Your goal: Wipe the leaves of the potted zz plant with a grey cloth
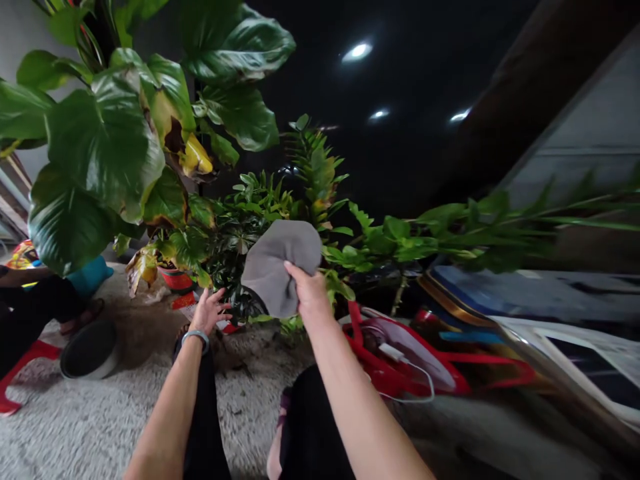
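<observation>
My right hand (311, 292) grips a grey cap-shaped cloth piece (275, 257) by its right side, thumb lying on top. The cloth is rounded and creased, with a dark curved edge at its lower left. It is held up in front of the leafy plants. Left of it, apart from the cloth, my left hand (210, 312) is held out with its fingers spread and nothing in it. A band circles that wrist. Behind the left fingers lie red and white packets (185, 302) on the ground, partly covered.
A large-leaved plant (105, 140) rises at left above a red pot (176, 279). A dark round tub (90, 350) stands near another person's legs (35, 320). At right are a red basket (400, 380) with a white cable (431, 383) and a table holding a tablet (595, 367).
</observation>
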A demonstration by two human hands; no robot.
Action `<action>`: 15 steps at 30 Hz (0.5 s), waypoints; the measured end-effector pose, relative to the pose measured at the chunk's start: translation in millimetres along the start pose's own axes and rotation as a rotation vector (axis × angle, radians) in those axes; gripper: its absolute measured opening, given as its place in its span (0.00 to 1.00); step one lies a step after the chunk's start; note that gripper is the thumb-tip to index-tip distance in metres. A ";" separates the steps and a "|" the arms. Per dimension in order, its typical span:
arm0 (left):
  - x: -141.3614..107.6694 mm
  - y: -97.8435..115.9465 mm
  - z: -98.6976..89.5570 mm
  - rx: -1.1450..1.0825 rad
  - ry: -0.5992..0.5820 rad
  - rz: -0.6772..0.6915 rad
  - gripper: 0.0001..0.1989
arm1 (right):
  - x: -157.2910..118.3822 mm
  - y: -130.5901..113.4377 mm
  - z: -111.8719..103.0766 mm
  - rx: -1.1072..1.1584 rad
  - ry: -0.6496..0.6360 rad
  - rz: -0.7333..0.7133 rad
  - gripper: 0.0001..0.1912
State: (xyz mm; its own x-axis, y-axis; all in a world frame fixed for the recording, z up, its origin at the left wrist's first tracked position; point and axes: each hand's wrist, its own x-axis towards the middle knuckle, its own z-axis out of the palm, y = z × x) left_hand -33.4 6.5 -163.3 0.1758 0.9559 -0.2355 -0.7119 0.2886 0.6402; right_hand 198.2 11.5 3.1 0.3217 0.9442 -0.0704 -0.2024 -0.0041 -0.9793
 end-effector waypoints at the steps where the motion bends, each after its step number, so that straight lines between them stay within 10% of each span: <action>1: 0.6 -0.7 1.2 0.025 0.008 0.007 0.35 | -3.6 12.0 5.3 -0.003 -0.044 0.084 0.15; 5: 3.8 -2.3 2.7 0.055 0.011 -0.008 0.37 | -61.7 71.6 -5.6 -0.086 -0.243 0.302 0.10; 8: 4.7 -1.3 0.3 0.035 -0.001 -0.014 0.35 | -91.2 72.4 -28.9 -0.130 -0.313 0.339 0.12; 15: 1.8 -0.8 6.9 0.034 0.018 0.049 0.24 | -20.6 14.5 0.8 0.026 0.025 -0.042 0.24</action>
State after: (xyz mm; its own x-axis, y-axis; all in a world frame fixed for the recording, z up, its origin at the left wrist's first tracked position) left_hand -27.9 8.4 -159.2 0.1292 0.9678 -0.2160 -0.6961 0.2436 0.6753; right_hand 187.9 -7.8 -9.4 0.3537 0.9347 -0.0342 -0.2118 0.0444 -0.9763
